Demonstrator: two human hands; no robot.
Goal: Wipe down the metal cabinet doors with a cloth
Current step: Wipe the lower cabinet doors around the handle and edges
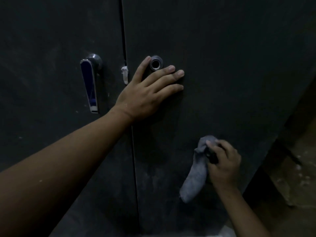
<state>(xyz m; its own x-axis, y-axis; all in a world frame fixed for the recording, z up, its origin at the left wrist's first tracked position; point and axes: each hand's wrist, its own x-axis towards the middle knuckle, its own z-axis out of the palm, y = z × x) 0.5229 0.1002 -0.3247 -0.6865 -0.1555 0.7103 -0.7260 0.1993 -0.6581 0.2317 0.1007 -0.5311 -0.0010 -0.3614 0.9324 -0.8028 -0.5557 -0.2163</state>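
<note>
Two dark metal cabinet doors fill the view, the left door (51,82) and the right door (230,65), split by a thin vertical gap. My left hand (147,93) lies flat with straight fingers on the right door, just below a round metal lock ring (156,63). My right hand (224,161) grips a grey cloth (195,177) lower down on the right door. The cloth's loose end hangs down against the metal.
A chrome and blue lever handle (90,84) hangs on the left door. A small white scrap (125,74) sticks out of the gap between the doors. At the right, a brownish floor (294,177) shows past the cabinet's side edge.
</note>
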